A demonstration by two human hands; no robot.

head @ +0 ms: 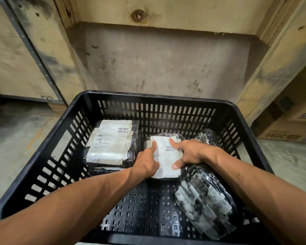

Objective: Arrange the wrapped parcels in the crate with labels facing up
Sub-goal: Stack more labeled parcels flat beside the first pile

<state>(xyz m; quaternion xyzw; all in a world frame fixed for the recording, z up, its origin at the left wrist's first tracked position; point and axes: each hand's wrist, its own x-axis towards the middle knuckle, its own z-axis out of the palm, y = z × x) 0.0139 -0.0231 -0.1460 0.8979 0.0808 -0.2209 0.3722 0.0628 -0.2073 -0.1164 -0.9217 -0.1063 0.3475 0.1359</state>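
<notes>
Two bare forearms come into view from the bottom corners, both uncovered as far up as the frame shows, with no sleeve edge in sight. The left hand [147, 165] and the right hand [187, 152] are ungloved. Neither wrist carries a watch, band or bracelet, and the fingers that show carry no rings. The fingernails are short and plain; a thumbnail on the right hand shows pale and trimmed. Tendons and veins stand out along both forearms.
</notes>
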